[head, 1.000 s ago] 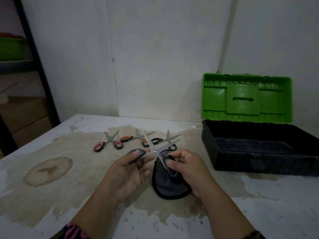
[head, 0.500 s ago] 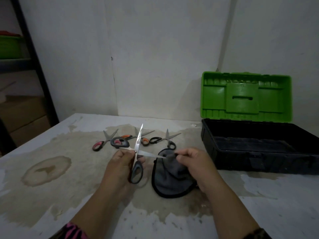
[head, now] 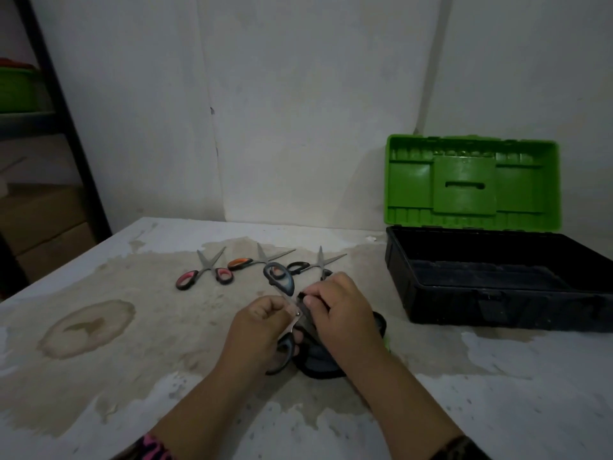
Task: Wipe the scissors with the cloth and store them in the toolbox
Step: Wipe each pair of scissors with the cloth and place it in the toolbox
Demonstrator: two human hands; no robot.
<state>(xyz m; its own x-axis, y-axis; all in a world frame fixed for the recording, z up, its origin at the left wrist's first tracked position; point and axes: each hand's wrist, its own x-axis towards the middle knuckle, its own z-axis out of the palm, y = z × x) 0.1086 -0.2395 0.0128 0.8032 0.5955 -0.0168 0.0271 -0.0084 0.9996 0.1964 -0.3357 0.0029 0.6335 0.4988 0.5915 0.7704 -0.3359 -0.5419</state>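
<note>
- The left hand [head: 260, 327] has its fingers curled round the grey-handled scissors [head: 280, 280] close to the pivot and holds them just above the table [head: 497, 400].
- These scissors are spread wide: one handle loop points up and away from the person, and the other hangs down past the heel of the left hand.
- The right hand [head: 343, 315] sits directly beside the left one, its thumb and fingers bent and pinching a fold of the dark cloth [head: 316, 361] at the pivot.
- The blades are hidden under the right hand, so it seems the cloth is pressed round one of them, but that cannot be confirmed.
- The rest of the cloth lies bunched on the table beneath the right wrist.
- Three more pairs lie in a row beyond the hands, all with blades apart: pink-handled scissors [head: 205, 272] on the left, orange-handled scissors [head: 257, 260] in the middle, and black-handled scissors [head: 315, 263] nearest the right hand.
- The toolbox [head: 447, 303] stands on the right of the table, well apart from the hands, with its green lid [head: 464, 184] upright against the wall (only dark floor shows in the black base).
- A brown ring-shaped stain [head: 88, 327] marks the tabletop on the left.
</note>
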